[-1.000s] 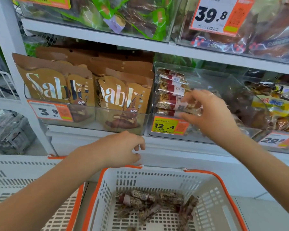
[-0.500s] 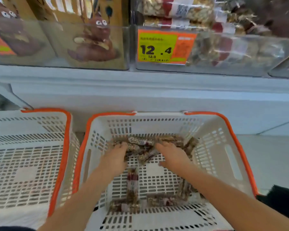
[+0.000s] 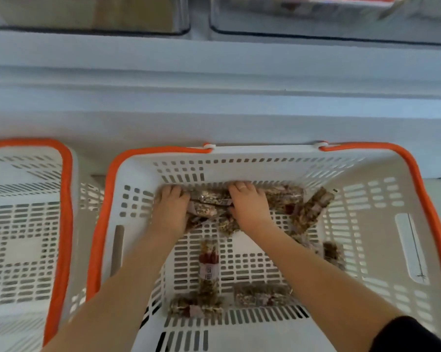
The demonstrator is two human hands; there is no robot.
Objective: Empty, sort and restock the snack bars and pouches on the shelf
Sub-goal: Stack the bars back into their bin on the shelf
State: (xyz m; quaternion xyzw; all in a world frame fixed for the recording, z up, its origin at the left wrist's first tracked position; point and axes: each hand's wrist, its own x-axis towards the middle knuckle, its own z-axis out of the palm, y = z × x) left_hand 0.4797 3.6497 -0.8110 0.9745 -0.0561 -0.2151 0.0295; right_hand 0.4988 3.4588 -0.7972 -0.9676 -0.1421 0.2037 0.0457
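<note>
A white basket with an orange rim (image 3: 415,179) stands in front of me, below the shelf. Several nut snack bars in clear wrappers lie in it. A pile of these bars (image 3: 210,199) sits against the far wall. My left hand (image 3: 172,212) and my right hand (image 3: 250,207) press in on this pile from either side, fingers curled over the bars. A ring shows on the right hand. One bar with a red label (image 3: 209,265) lies between my forearms. More bars (image 3: 262,295) lie near the front, and others (image 3: 313,212) to the right.
A second white, orange-rimmed basket (image 3: 24,224) stands close on the left. The white shelf base (image 3: 214,97) runs across behind both baskets. Bottom edges of two clear shelf bins (image 3: 316,19) show at the top, and grey floor at the far right.
My hands came down from the shelf bin into the basket. They have reached further forward and closed round the pile at the far wall. My view has tilted further down.
</note>
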